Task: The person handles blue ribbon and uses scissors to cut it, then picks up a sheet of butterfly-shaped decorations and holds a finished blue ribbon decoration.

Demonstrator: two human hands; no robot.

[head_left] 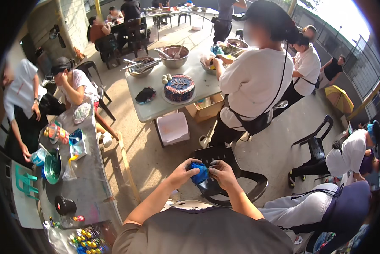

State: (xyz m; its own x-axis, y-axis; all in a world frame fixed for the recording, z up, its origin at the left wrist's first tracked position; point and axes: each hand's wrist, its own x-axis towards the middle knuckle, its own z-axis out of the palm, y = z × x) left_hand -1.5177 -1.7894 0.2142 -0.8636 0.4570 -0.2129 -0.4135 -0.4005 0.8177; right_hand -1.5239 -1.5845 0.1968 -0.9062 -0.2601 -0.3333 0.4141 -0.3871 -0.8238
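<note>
A small, crumpled blue bundle (198,173), perhaps plastic film, is held up in front of my chest. My left hand (181,174) grips its left side, the thumb lying across its front. At its right end, my right hand (223,175) pinches a small part between thumb and fingertips. What the bundle contains cannot be seen. Below and beyond both hands is a black plastic chair (218,155). Further ahead, a round cake (179,89) with dark blue icing and pink piped edging rests on a board on a pale table (145,111).
Steel mixing bowls (175,63) and a dark crumpled bag (145,95) share the cake's table. A co-worker (256,70) stands beside it. On my left, a long table (82,193) carries a green bowl (53,166) and a black tub (65,205). Another person (329,203) bends over at right.
</note>
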